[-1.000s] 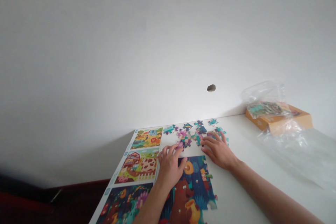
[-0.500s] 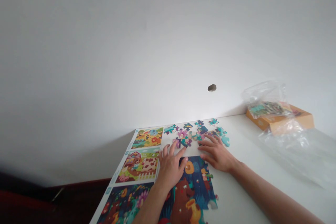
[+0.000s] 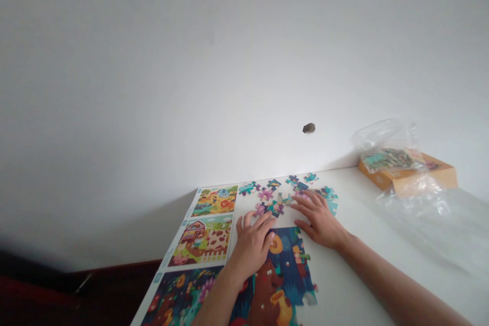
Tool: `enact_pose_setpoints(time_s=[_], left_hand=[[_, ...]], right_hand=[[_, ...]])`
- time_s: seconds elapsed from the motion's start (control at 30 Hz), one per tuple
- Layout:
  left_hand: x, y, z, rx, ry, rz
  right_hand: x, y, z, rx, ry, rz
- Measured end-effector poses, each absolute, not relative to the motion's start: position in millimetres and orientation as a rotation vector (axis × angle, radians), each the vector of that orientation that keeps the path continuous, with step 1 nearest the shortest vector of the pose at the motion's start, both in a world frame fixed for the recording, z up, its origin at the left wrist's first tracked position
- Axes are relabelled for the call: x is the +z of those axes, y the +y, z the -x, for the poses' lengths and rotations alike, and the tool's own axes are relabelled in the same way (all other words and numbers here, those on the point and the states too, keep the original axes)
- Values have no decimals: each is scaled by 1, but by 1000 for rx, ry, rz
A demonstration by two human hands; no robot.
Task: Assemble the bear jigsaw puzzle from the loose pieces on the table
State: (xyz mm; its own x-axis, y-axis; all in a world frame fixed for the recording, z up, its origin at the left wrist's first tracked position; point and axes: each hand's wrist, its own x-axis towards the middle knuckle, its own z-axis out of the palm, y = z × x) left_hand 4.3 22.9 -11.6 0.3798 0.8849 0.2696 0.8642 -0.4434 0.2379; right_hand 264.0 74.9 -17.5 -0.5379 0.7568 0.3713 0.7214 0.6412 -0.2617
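A partly joined jigsaw puzzle (image 3: pixel 280 280) with a brown bear on dark blue lies on the white table. My left hand (image 3: pixel 252 239) rests over its upper left corner, fingers apart and slightly bent. Several loose puzzle pieces (image 3: pixel 266 194) are scattered beyond the joined part, towards the wall. My right hand (image 3: pixel 318 219) lies over the right side of these pieces with its fingers spread; its fingertips are at a pale teal piece (image 3: pixel 284 198). The pieces under the right fingers are partly hidden.
Along the left edge lies a picture sheet (image 3: pixel 208 242) with farm, jungle and bear scenes. A yellow-orange box (image 3: pixel 424 178) stands at the back right, with a clear plastic bag (image 3: pixel 393 155) of pieces on it. More clear plastic (image 3: pixel 439 219) spreads in front. A wall (image 3: pixel 244 86) with a hole borders the table.
My right hand has shifted slightly right, and pieces beneath and beside it have moved right. The fingers of my left hand have drawn in a little. Pieces near its fingertips have shifted slightly.
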Motion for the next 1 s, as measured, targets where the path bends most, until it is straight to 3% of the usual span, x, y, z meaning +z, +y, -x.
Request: enact_pose_setpoints(time_s=[0.27,1.0], left_hand=[[-10,22,-7,513,1611,-2577],[-13,23,-7,538,1677,-2571]], right_hand=[[-17,70,-260,194,-2487,1163],[-33,82,-265,60,-2291,1369]])
